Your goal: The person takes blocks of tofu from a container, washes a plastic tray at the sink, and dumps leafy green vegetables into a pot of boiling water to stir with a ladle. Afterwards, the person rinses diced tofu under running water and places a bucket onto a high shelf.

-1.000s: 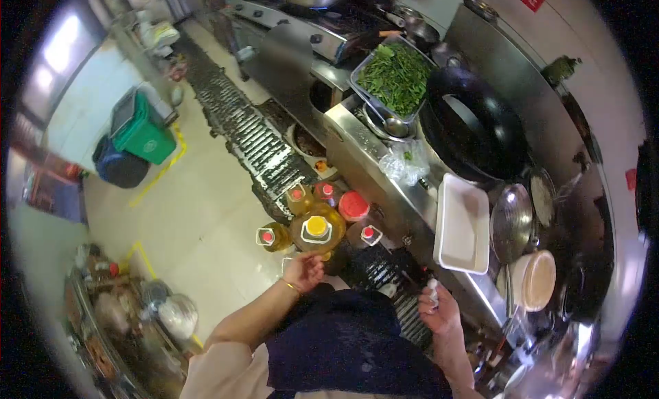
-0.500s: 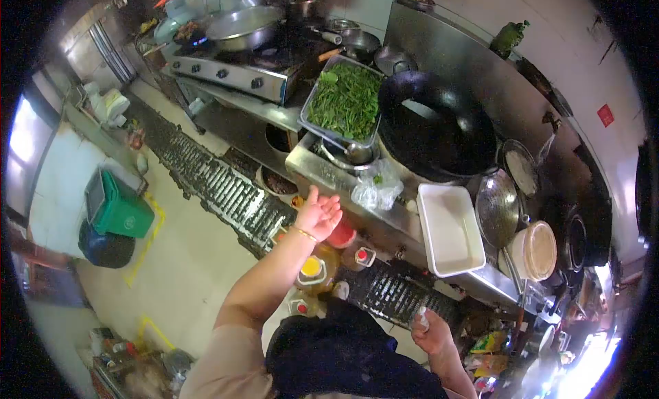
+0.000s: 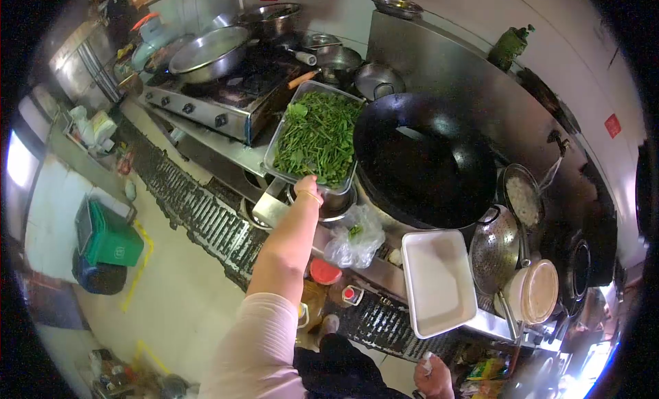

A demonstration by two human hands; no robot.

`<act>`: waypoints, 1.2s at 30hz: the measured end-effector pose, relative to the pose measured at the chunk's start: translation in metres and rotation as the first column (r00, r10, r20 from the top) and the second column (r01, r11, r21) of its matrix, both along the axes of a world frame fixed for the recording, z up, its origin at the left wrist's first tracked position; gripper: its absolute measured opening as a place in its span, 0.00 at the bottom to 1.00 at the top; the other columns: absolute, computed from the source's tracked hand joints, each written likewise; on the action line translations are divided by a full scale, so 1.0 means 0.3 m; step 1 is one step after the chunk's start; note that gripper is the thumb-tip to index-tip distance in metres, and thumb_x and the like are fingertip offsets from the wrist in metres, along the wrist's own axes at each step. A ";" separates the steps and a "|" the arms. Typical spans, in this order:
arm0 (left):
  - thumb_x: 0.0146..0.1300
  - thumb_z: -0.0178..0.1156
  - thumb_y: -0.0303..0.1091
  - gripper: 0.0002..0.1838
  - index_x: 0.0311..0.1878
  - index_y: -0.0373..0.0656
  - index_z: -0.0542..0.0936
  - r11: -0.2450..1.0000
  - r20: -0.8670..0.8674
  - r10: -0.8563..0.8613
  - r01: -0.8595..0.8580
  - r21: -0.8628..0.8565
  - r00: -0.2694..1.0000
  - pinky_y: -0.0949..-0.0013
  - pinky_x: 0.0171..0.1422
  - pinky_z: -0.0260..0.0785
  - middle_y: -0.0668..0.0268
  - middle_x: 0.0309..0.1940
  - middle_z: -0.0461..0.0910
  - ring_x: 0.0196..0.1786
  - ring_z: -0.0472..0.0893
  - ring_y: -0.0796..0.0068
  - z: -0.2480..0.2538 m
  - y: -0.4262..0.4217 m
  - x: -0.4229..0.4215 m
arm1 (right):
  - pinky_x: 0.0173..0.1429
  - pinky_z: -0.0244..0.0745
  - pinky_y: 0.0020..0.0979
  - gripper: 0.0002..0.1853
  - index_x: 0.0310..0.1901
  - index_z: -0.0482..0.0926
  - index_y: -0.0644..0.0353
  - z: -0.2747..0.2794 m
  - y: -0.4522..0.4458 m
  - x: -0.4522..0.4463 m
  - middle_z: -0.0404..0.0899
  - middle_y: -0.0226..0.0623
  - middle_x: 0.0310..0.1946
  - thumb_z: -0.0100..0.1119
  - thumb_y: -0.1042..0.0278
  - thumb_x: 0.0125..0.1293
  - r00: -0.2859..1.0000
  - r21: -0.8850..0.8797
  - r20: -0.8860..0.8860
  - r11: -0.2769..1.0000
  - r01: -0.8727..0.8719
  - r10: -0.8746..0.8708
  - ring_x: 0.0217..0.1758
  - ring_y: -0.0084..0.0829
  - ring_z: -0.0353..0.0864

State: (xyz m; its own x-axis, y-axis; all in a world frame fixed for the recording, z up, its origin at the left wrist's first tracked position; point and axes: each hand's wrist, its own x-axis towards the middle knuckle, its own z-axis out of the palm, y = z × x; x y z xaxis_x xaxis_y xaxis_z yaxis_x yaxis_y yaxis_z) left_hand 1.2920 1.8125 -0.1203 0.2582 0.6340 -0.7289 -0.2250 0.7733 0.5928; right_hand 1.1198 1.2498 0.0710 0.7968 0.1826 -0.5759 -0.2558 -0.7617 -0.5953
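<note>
My left hand (image 3: 308,188) reaches forward to the near rim of a clear plastic tub (image 3: 275,146) filled with leafy greens (image 3: 319,135). Its fingers are closed at the rim, though the fingertips are partly hidden. Under the tub's near side is a metal bowl (image 3: 336,207). A clear plastic bag (image 3: 357,241) with a bit of green in it lies close to my left wrist. Low at the right, my right hand (image 3: 434,378) is closed, with a small white crumpled thing (image 3: 428,362) showing at its fingers.
A large black wok (image 3: 425,159) stands right of the tub. Nearer are a white tray (image 3: 439,282), a perforated strainer (image 3: 495,251) and a lidded bucket (image 3: 539,292). A gas stove (image 3: 199,111) with a pan is at the left. Bottles (image 3: 351,295) stand below the counter.
My left hand has moved forward from above the floor grate to the tub's rim, and its spread fingers have closed. The view has shifted closer to the counter. My right hand stays low.
</note>
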 end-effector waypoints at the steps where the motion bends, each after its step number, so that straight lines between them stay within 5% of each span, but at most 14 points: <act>1: 0.53 0.55 0.30 0.14 0.45 0.42 0.71 0.995 -0.045 0.097 -0.095 0.043 0.994 0.63 0.30 0.62 0.62 0.30 0.70 0.28 0.70 0.65 0.032 -0.010 0.005 | 0.49 0.74 0.43 0.18 0.47 0.77 0.62 -0.035 -0.022 -0.019 0.78 0.58 0.40 0.57 0.57 0.62 1.000 0.004 0.022 1.000 -0.016 0.016 0.47 0.52 0.78; 3: 0.49 0.54 0.26 0.16 0.44 0.39 0.70 0.969 -0.025 0.228 -0.224 0.104 0.973 0.61 0.33 0.63 0.61 0.31 0.70 0.29 0.70 0.66 0.226 -0.054 -0.033 | 0.45 0.75 0.43 0.15 0.46 0.77 0.61 -0.092 -0.043 -0.040 0.79 0.55 0.39 0.57 0.61 0.61 1.000 0.040 0.018 0.999 -0.002 0.001 0.45 0.50 0.79; 4: 0.47 0.53 0.25 0.17 0.44 0.38 0.70 0.948 -0.016 0.292 -0.287 0.137 0.956 0.60 0.35 0.64 0.60 0.31 0.70 0.30 0.70 0.66 0.325 -0.068 -0.060 | 0.38 0.70 0.37 0.11 0.42 0.76 0.60 -0.127 -0.050 -0.035 0.78 0.48 0.35 0.55 0.62 0.62 0.900 0.290 -0.358 0.886 0.361 -0.249 0.38 0.42 0.75; 6: 0.43 0.54 0.25 0.18 0.42 0.36 0.69 0.915 0.067 0.363 -0.369 0.163 0.929 0.55 0.41 0.67 0.59 0.34 0.71 0.34 0.69 0.65 0.340 0.015 -0.112 | 0.24 0.60 0.26 0.05 0.35 0.74 0.56 -0.183 -0.055 -0.016 0.75 0.33 0.27 0.53 0.66 0.64 0.245 0.197 -0.954 0.254 0.947 -0.173 0.23 0.27 0.66; 9: 0.44 0.55 0.25 0.23 0.48 0.33 0.70 0.906 0.124 0.371 -0.388 0.169 0.920 0.50 0.48 0.69 0.56 0.42 0.73 0.41 0.73 0.59 0.493 0.036 -0.287 | 0.26 0.60 0.27 0.05 0.35 0.74 0.57 -0.183 0.011 0.006 0.75 0.33 0.27 0.57 0.67 0.61 0.335 0.280 -0.933 0.322 0.904 -0.129 0.24 0.27 0.66; 12: 0.50 0.52 0.26 0.25 0.56 0.36 0.70 0.965 0.587 0.086 -0.213 0.151 0.805 0.43 0.58 0.67 0.55 0.50 0.74 0.51 0.76 0.53 0.320 0.160 -0.567 | 0.25 0.59 0.25 0.04 0.34 0.74 0.57 -0.183 0.097 0.018 0.75 0.33 0.25 0.57 0.68 0.61 0.367 0.308 -0.925 0.369 0.877 -0.099 0.24 0.27 0.66; 16: 0.47 0.53 0.38 0.33 0.62 0.45 0.66 0.950 0.543 0.065 -0.219 0.224 0.837 0.43 0.66 0.59 0.58 0.58 0.71 0.61 0.70 0.54 0.483 0.015 -1.047 | 0.40 0.71 0.33 0.11 0.45 0.76 0.60 -0.375 0.126 -0.002 0.79 0.44 0.36 0.56 0.67 0.62 0.365 0.416 -0.909 0.375 0.829 0.202 0.38 0.34 0.77; 17: 0.47 0.54 0.40 0.33 0.61 0.45 0.67 0.954 0.576 0.039 -0.202 0.222 0.817 0.44 0.66 0.60 0.59 0.56 0.73 0.59 0.71 0.54 0.333 0.049 -1.215 | 0.45 0.75 0.35 0.15 0.49 0.77 0.61 -0.414 0.150 -0.022 0.81 0.47 0.40 0.55 0.66 0.62 0.352 0.443 -0.890 0.362 0.820 0.289 0.43 0.37 0.81; 20: 0.48 0.55 0.43 0.31 0.59 0.47 0.71 0.953 0.545 0.179 -0.282 0.111 0.819 0.49 0.59 0.68 0.61 0.52 0.77 0.53 0.76 0.56 0.349 -0.037 -1.620 | 0.22 0.57 0.23 0.02 0.33 0.73 0.56 -0.184 0.451 -0.120 0.73 0.32 0.23 0.55 0.70 0.62 0.467 0.340 -0.882 0.601 0.723 -0.064 0.22 0.25 0.67; 24: 0.47 0.54 0.41 0.33 0.61 0.51 0.70 0.915 0.495 0.293 -0.390 0.103 0.818 0.45 0.59 0.67 0.62 0.55 0.75 0.56 0.74 0.56 0.241 -0.061 -2.230 | 0.23 0.60 0.25 0.02 0.32 0.72 0.56 -0.352 0.636 -0.279 0.70 0.31 0.21 0.53 0.70 0.62 0.858 0.604 -0.440 0.794 0.065 0.264 0.20 0.25 0.66; 27: 0.44 0.55 0.39 0.36 0.64 0.55 0.68 0.888 0.316 0.367 -0.431 0.160 0.875 0.46 0.58 0.67 0.64 0.57 0.73 0.57 0.73 0.55 0.316 -0.051 -2.645 | 0.30 0.65 0.33 0.09 0.37 0.72 0.59 -0.304 0.916 -0.566 0.72 0.36 0.25 0.56 0.66 0.57 0.794 0.552 -0.562 0.820 0.153 0.230 0.27 0.35 0.71; 30: 0.49 0.54 0.43 0.34 0.64 0.51 0.67 0.859 0.398 0.370 -0.472 0.198 0.840 0.48 0.59 0.67 0.63 0.57 0.72 0.57 0.72 0.54 0.184 -0.014 -3.101 | 0.20 0.56 0.20 0.05 0.37 0.71 0.57 -0.169 1.262 -0.999 0.69 0.31 0.22 0.52 0.66 0.67 0.683 0.344 -0.728 0.833 0.434 -0.055 0.20 0.21 0.64; 33: 0.52 0.54 0.47 0.34 0.64 0.49 0.66 0.837 0.178 0.525 -0.543 0.071 0.832 0.50 0.63 0.63 0.61 0.59 0.69 0.59 0.70 0.55 0.291 0.015 -3.426 | 0.20 0.56 0.20 0.07 0.39 0.71 0.58 -0.444 1.377 -1.210 0.69 0.31 0.24 0.52 0.64 0.68 0.423 0.422 -0.860 0.865 0.270 0.287 0.21 0.21 0.63; 36: 0.55 0.53 0.51 0.34 0.65 0.46 0.64 0.826 0.011 0.564 -0.563 -0.038 0.826 0.51 0.66 0.59 0.59 0.61 0.67 0.61 0.68 0.57 0.382 0.050 -3.671 | 0.18 0.54 0.20 0.08 0.39 0.70 0.58 -0.213 1.660 -1.477 0.68 0.30 0.24 0.52 0.63 0.69 0.216 0.419 -0.905 0.858 0.297 0.367 0.20 0.19 0.62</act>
State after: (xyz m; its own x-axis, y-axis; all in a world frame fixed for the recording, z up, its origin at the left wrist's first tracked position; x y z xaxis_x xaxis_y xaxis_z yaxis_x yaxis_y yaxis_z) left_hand 0.1908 1.8275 -0.0056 -0.1213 0.6505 -0.7497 -0.6395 0.5265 0.5603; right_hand 0.6767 1.7477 0.0070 -0.3096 0.6556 -0.6887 -0.8351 -0.5339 -0.1328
